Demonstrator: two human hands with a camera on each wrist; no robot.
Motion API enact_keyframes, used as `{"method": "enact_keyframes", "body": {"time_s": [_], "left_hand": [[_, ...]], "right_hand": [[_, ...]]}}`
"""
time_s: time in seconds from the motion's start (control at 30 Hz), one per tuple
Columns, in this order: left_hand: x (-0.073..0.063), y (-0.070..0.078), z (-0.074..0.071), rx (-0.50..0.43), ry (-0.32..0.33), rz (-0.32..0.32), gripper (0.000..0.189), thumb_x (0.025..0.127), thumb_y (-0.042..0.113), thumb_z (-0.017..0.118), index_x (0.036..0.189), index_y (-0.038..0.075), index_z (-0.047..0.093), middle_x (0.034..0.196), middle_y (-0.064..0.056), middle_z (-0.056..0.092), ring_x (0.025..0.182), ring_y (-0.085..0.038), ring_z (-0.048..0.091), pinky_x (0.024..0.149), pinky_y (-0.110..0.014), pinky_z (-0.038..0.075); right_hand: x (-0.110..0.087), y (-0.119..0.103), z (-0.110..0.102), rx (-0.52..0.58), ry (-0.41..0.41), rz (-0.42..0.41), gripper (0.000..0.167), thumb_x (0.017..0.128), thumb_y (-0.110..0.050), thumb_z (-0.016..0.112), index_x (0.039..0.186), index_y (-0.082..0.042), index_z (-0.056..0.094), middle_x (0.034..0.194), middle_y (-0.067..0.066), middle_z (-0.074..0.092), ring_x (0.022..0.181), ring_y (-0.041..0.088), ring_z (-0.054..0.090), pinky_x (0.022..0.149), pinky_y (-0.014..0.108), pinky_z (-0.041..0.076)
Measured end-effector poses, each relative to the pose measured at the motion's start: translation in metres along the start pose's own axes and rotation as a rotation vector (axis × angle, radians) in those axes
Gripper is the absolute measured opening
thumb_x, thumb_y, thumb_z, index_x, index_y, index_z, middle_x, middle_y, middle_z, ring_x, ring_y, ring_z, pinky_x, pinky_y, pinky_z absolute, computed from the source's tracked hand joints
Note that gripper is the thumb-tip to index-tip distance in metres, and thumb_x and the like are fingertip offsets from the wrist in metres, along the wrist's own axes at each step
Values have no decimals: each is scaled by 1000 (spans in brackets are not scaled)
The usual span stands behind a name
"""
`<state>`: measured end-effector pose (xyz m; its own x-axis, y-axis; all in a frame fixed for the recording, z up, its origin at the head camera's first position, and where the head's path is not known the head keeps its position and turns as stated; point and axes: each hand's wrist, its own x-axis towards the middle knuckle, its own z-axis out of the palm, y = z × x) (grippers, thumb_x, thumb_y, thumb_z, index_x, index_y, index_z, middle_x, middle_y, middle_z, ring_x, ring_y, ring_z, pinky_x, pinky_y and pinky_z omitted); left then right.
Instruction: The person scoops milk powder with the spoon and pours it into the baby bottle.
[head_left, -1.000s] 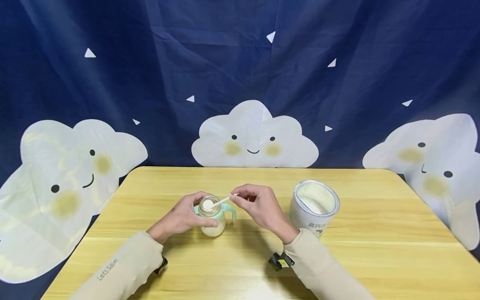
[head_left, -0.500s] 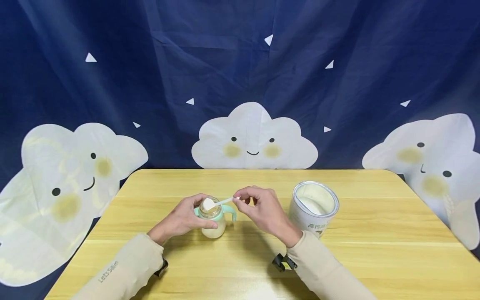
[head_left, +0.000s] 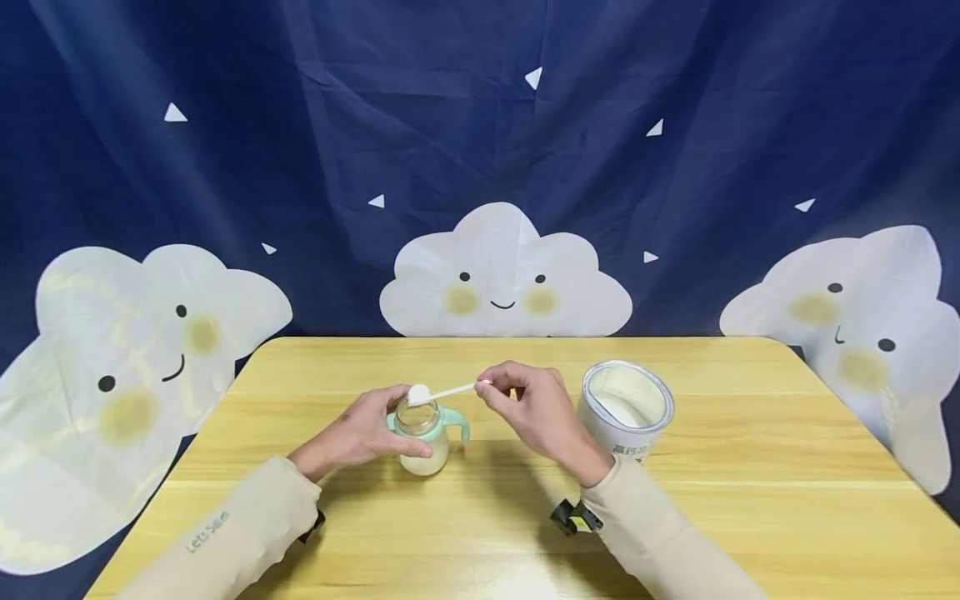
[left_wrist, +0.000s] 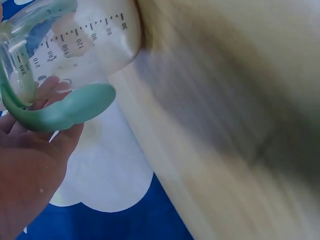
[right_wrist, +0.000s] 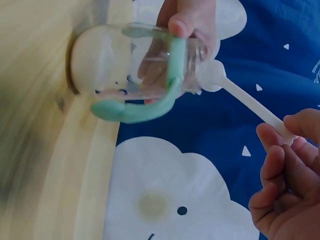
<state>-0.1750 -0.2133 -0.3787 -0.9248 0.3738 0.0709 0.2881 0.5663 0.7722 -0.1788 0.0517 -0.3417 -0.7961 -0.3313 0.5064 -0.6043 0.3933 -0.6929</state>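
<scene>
My left hand (head_left: 366,429) grips a clear baby bottle (head_left: 425,463) round its upper part, the thumb across the front. The bottle stands upright and uncapped on the table, pale contents in its lower part. Its mint-green collar has curved side handles (left_wrist: 75,107); measuring marks run down the wall in the left wrist view. Between thumb and fingertips my right hand (head_left: 534,410) pinches the handle end of a white measuring scoop (right_wrist: 252,102). The scoop's bowl (head_left: 420,394) is right at the bottle's mouth, over the rim.
To the right, just beyond my right wrist, stands a large open can (head_left: 609,435) with pale powder inside. The wooden table (head_left: 480,533) ends at a dark blue curtain (head_left: 450,125) printed with smiling clouds. Each wrist carries a small black camera mount (head_left: 576,517).
The scoop's bowl has risen from inside the bottle's mouth to its rim. My right hand has shifted slightly up and right with it. The left hand keeps its hold on the bottle.
</scene>
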Motion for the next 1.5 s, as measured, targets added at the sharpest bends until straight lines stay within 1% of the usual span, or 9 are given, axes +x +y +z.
{"method": "enact_keyframes", "body": {"time_s": [0.13, 0.33, 0.57, 0.8, 1.03, 1.13, 1.27, 1.37, 1.5], "left_hand": [[5, 9, -3, 35, 2, 36, 77, 68, 33, 94, 130, 4, 59, 115, -2, 68, 110, -24, 62, 97, -45, 48], [14, 26, -11, -15, -4, 78, 87, 71, 28, 92, 142, 0, 49, 142, -14, 55, 136, -33, 47, 110, -56, 36], [23, 40, -11, -23, 18, 121, 88, 72, 30, 92, 143, 2, 49, 144, -11, 54, 137, -30, 45, 111, -55, 35], [30, 55, -1, -56, 1, 106, 89, 71, 29, 92, 144, 5, 48, 146, -10, 52, 139, -27, 44, 111, -53, 37], [37, 68, 10, -58, -13, 98, 93, 70, 32, 93, 146, 5, 46, 148, -8, 50, 140, -27, 42, 113, -49, 35], [40, 72, 16, -70, -13, 81, 94, 70, 31, 93, 146, 6, 45, 149, -8, 49, 140, -29, 42, 114, -45, 35], [44, 77, 23, -96, -19, 71, 94, 70, 27, 93, 147, 5, 44, 149, -10, 47, 139, -30, 43, 114, -41, 35], [47, 81, 29, -123, -25, 68, 95, 70, 23, 93, 148, 4, 42, 150, -10, 46, 140, -29, 42, 115, -39, 34], [50, 86, 37, -150, -26, 56, 96, 69, 20, 94, 148, 4, 42, 151, -10, 45, 140, -27, 42, 115, -37, 34]], "right_hand": [[0, -2, -11, -10, 0, 29, 5, 92, -14, 72, 92, -13, 76, 74, -9, 70, 58, 8, 50, 50, 23, 41], [0, -3, -32, -10, -8, 85, 8, 95, -15, 69, 93, -11, 75, 80, -7, 73, 63, 8, 59, 52, 23, 43], [-3, -1, -58, -24, 21, 116, 9, 97, -15, 67, 91, -12, 74, 82, -5, 74, 61, 12, 54, 53, 23, 41], [-9, 5, -83, -72, 92, 100, 11, 97, -13, 67, 88, -11, 73, 77, -5, 74, 59, 11, 51, 55, 23, 39], [-12, 12, -100, -58, 130, 126, 9, 95, -11, 68, 89, -6, 73, 77, 0, 74, 71, 13, 68, 66, 19, 48], [-15, 14, -105, -45, 136, 140, 10, 95, -10, 68, 88, -5, 73, 76, 3, 74, 72, 17, 70, 67, 18, 49], [-20, 16, -111, -50, 162, 164, 12, 95, -13, 68, 88, -4, 72, 75, 4, 74, 71, 12, 69, 68, 17, 49], [-24, 18, -117, -54, 196, 185, 13, 94, -14, 70, 89, -3, 72, 73, 0, 73, 69, 6, 65, 65, 17, 47], [-30, 22, -126, -32, 234, 192, 13, 94, -12, 70, 89, 0, 71, 70, -8, 70, 66, 5, 61, 60, 17, 45]]}}
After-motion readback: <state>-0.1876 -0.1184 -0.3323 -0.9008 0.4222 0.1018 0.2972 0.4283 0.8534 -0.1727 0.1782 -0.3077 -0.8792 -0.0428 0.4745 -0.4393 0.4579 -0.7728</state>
